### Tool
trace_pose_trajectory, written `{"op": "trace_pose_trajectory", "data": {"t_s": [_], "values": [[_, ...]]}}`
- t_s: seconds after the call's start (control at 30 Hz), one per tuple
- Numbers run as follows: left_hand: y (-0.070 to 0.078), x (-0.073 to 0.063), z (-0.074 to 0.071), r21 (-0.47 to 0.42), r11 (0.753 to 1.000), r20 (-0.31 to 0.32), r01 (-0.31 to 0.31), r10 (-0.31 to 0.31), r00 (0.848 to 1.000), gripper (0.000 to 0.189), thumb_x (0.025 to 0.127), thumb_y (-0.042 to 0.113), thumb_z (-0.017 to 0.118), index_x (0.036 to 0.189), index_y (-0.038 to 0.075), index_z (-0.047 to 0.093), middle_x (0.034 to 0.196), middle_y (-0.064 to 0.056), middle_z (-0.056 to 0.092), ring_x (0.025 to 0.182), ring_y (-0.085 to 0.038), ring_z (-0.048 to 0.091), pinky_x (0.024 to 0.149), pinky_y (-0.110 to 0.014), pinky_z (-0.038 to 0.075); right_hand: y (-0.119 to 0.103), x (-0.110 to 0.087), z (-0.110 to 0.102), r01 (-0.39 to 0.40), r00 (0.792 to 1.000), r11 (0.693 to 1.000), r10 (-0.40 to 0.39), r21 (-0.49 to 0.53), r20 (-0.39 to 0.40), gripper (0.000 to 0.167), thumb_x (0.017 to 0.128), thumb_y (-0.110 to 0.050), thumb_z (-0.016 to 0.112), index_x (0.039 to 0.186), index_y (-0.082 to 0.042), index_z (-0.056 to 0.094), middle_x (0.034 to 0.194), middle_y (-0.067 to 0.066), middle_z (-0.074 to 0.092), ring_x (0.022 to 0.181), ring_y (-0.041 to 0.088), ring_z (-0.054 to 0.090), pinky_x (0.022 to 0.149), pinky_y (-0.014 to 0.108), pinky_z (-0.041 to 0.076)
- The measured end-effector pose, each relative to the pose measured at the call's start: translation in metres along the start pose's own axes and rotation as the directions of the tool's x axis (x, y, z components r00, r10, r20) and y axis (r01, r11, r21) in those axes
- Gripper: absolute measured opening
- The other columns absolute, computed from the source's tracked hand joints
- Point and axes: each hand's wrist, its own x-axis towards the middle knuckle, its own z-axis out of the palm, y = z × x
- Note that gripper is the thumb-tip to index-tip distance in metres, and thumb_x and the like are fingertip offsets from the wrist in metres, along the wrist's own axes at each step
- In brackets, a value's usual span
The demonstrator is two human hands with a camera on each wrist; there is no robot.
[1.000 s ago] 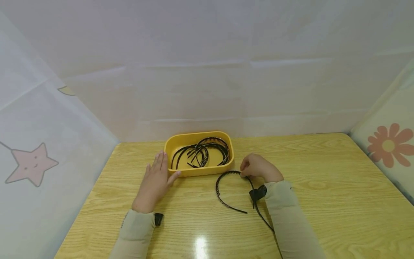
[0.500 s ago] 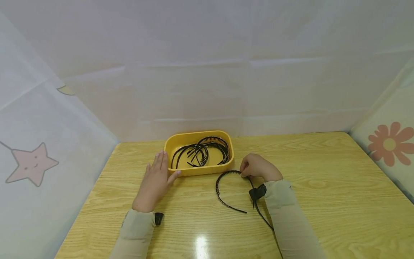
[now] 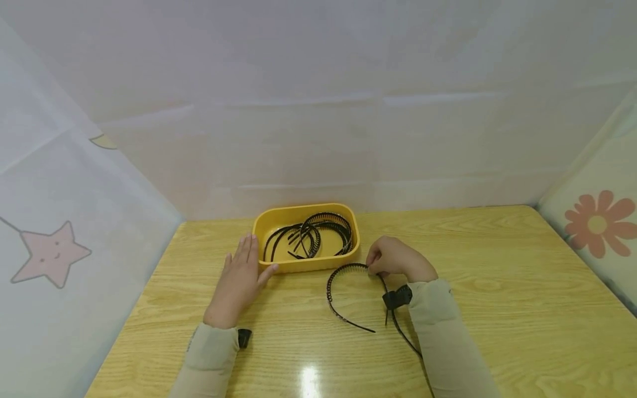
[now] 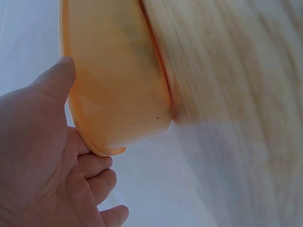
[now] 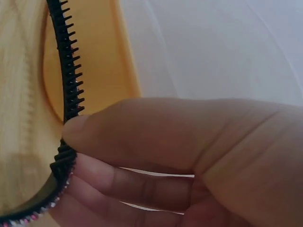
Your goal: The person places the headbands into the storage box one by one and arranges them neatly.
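Observation:
A black toothed headband [image 3: 329, 293] with small coloured stones on its outer side is pinched between thumb and fingers of my right hand [image 3: 398, 258], in front of the yellow bin's right end. In the right wrist view the thumb presses the headband [image 5: 71, 90] near its teeth. My left hand [image 3: 238, 287] lies against the left front corner of the yellow bin [image 3: 303, 266], fingers straight along its side and thumb at the front rim. The left wrist view has the thumb touching the bin's rim [image 4: 66, 90]. Several black headbands [image 3: 311, 235] lie tangled inside the bin.
The wooden table [image 3: 473, 260] ends at a pale cloth wall [image 3: 318, 138] just behind the bin. Cloth side walls carry a star print [image 3: 52, 254] and a flower print [image 3: 597, 224]. A black cable [image 3: 405, 340] runs from the right wrist along the sleeve.
The headband in my right hand has shifted slightly left and turned a little. My left hand and the bin hold their places.

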Motion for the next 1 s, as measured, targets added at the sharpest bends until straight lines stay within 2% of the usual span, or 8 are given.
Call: {"op": "trace_pose_trajectory", "data": {"t_s": [0.27, 0.57, 0.7, 1.0], "values": [[-0.001, 0.0, 0.001, 0.001, 1.0, -0.001, 0.001, -0.001, 1.0, 0.087, 0.105, 0.052, 0.048, 0.158, -0.01, 0.015, 0.165, -0.028, 0.012, 0.152, -0.045, 0.013, 0.118, -0.068, 0.012, -0.009, -0.007, -0.004, 0.055, 0.998, 0.998, -0.055, -0.019, 0.009, 0.01, 0.092, 0.0, 0.067, 0.099, 0.0, 0.075, 0.086, 0.005, 0.069, 0.071, 0.017, 0.066, 0.068, 0.034, 0.058], [0.0, 0.0, 0.001, 0.007, 1.0, -0.008, -0.004, 0.004, 1.0, 0.087, 0.105, 0.052, 0.047, 0.158, -0.009, 0.016, 0.164, -0.029, 0.014, 0.152, -0.045, 0.014, 0.118, -0.068, 0.013, -0.017, -0.013, -0.008, 0.164, 0.986, 0.986, -0.164, 0.015, -0.007, 0.011, 0.092, -0.001, 0.066, 0.099, 0.001, 0.075, 0.09, 0.005, 0.071, 0.073, 0.017, 0.067, 0.07, 0.04, 0.06], [0.0, 0.0, 0.001, 0.004, 1.0, -0.002, 0.0, 0.0, 1.0, 0.087, 0.105, 0.052, 0.047, 0.158, -0.009, 0.015, 0.165, -0.029, 0.013, 0.152, -0.045, 0.013, 0.118, -0.068, 0.012, -0.018, -0.015, -0.01, 0.192, 0.981, 0.981, -0.191, 0.026, -0.037, 0.012, 0.093, -0.003, 0.067, 0.101, 0.001, 0.074, 0.093, 0.006, 0.071, 0.076, 0.016, 0.067, 0.071, 0.04, 0.06], [-0.002, 0.001, 0.001, -0.002, 1.0, 0.001, 0.003, -0.003, 1.0, 0.088, 0.105, 0.053, 0.046, 0.158, -0.009, 0.014, 0.165, -0.028, 0.01, 0.152, -0.045, 0.012, 0.118, -0.067, 0.011, -0.019, -0.011, -0.012, 0.18, 0.971, 0.982, -0.166, 0.065, -0.17, 0.016, 0.093, -0.008, 0.071, 0.106, 0.001, 0.073, 0.096, 0.008, 0.07, 0.08, 0.018, 0.068, 0.073, 0.036, 0.059]]}}
